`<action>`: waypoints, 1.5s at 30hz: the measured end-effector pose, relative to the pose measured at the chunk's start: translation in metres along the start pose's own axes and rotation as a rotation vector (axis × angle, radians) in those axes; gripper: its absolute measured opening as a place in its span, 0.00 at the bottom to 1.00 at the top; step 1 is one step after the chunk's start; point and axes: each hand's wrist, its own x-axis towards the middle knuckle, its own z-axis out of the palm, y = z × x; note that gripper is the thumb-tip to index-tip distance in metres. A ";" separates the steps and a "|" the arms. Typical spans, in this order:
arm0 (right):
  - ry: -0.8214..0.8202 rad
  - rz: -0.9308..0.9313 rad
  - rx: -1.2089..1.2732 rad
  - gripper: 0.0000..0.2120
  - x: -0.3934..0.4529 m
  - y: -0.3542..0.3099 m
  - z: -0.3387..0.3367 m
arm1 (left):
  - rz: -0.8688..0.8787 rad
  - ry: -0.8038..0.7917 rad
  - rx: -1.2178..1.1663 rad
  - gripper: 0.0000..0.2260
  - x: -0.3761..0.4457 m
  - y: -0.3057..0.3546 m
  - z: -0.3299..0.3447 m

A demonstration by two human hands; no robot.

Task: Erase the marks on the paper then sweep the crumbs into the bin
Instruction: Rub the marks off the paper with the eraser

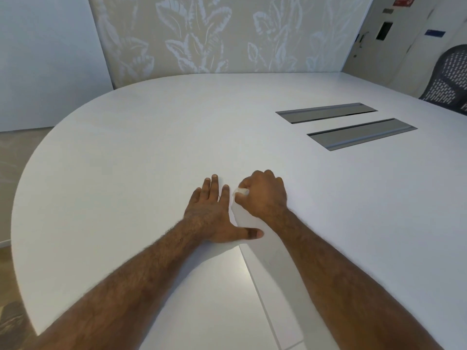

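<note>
From your head camera, your left hand (211,210) lies flat at the centre of the frame, fingers straight and thumb spread, pressing down a white sheet of paper (249,238) that barely stands out from the white bench (126,147); just to its right, your right hand (262,195) curls around a small white eraser (242,191), its tip down on the paper; two grey cable hatches (361,133) sit in the bench at the upper right; a mesh chair (449,77) shows at the right edge.
</note>
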 end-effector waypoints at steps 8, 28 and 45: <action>-0.002 0.017 0.041 0.14 -0.037 0.018 -0.002 | -0.015 -0.024 -0.003 0.68 0.002 0.003 0.001; 0.004 0.132 0.277 0.10 -0.027 0.016 0.008 | -0.024 -0.044 0.005 0.69 0.002 0.002 0.001; 0.107 0.382 0.470 0.11 0.006 0.071 -0.003 | -0.038 -0.061 0.024 0.69 0.004 0.002 0.001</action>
